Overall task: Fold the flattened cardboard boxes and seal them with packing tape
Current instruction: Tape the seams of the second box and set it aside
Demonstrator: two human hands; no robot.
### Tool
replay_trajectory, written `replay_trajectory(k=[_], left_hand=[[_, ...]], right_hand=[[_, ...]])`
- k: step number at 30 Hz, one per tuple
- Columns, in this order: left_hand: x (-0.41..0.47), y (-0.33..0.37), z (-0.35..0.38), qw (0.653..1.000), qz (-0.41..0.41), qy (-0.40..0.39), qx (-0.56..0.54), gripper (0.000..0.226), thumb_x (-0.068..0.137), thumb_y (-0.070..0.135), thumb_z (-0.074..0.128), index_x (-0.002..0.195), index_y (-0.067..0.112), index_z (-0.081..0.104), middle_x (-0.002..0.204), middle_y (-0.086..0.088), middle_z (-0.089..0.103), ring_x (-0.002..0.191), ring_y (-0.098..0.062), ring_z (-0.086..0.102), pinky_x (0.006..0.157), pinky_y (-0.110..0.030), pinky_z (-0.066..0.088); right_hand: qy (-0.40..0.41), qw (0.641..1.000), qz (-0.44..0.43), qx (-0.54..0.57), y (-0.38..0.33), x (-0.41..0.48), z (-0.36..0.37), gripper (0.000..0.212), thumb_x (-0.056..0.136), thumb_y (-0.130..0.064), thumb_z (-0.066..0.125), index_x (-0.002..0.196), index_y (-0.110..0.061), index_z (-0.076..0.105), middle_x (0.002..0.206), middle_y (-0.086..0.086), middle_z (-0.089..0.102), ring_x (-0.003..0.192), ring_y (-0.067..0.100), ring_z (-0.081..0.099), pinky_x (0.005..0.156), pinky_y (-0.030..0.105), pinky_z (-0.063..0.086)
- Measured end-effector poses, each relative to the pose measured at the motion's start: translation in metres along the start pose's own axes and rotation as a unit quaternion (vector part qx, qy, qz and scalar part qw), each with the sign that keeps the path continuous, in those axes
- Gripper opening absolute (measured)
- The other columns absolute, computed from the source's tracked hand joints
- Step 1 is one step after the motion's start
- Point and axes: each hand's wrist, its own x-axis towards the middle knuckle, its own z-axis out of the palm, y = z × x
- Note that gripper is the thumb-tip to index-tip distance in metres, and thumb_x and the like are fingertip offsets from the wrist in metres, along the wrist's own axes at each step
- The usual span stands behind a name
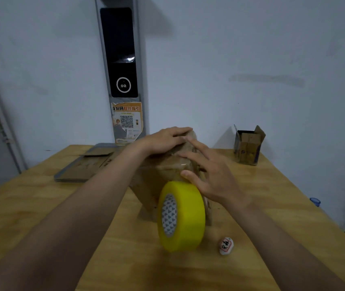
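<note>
A folded brown cardboard box (156, 181) stands upright on the wooden table (41, 206), with clear tape glinting along its top. My left hand (165, 139) lies flat on the far top of the box, pressing down. My right hand (207, 175) rests with spread fingers on the near top and right side. A big yellow roll of packing tape (185, 215) hangs against the front of the box just below my right thumb, its patterned core facing left. No fingers wrap around the roll.
A grey tray (62, 177) holding flattened cardboard boxes (91, 164) sits at the back left. A small open box (248, 147) stands at the back right. A little white object with red and black marks (226, 245) lies near the roll. A blue item (315, 201) is beyond the right edge.
</note>
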Motion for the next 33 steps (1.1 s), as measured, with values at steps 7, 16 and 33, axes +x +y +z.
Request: replay_trajectory(k=[7, 16, 33], left_hand=[[-0.003, -0.008, 0.006, 0.999, 0.005, 0.011, -0.041, 0.043, 0.104, 0.023, 0.057, 0.147, 0.022, 0.053, 0.146, 0.003, 0.055, 0.125, -0.004, 0.047, 0.074, 0.007, 0.032], [-0.06, 0.005, 0.034, 0.98, -0.019, 0.197, 0.02, 0.011, 0.098, 0.029, 0.063, 0.104, 0.031, 0.072, 0.108, 0.009, 0.068, 0.103, -0.011, 0.062, 0.081, -0.031, 0.051], [-0.094, 0.049, 0.112, 0.942, -0.239, 0.121, -0.204, 0.078, 0.088, 0.06, 0.047, 0.152, 0.026, 0.018, 0.13, -0.009, 0.059, 0.117, -0.037, 0.058, 0.09, -0.041, 0.045]], right_hand=[[0.024, 0.992, 0.108, 0.052, 0.029, -0.001, 0.0, 0.045, 0.094, -0.053, 0.06, 0.131, -0.027, 0.065, 0.145, -0.013, 0.055, 0.134, 0.004, 0.049, 0.108, 0.043, 0.046], [0.024, 0.985, 0.163, 0.046, 0.033, -0.011, 0.01, 0.041, 0.088, -0.048, 0.075, 0.121, -0.023, 0.068, 0.138, -0.013, 0.06, 0.13, 0.007, 0.052, 0.107, 0.028, 0.041], [0.029, 0.986, 0.163, 0.019, 0.03, -0.01, 0.012, 0.033, 0.091, -0.039, 0.074, 0.115, -0.018, 0.066, 0.128, -0.005, 0.064, 0.124, 0.018, 0.058, 0.099, 0.044, 0.05]])
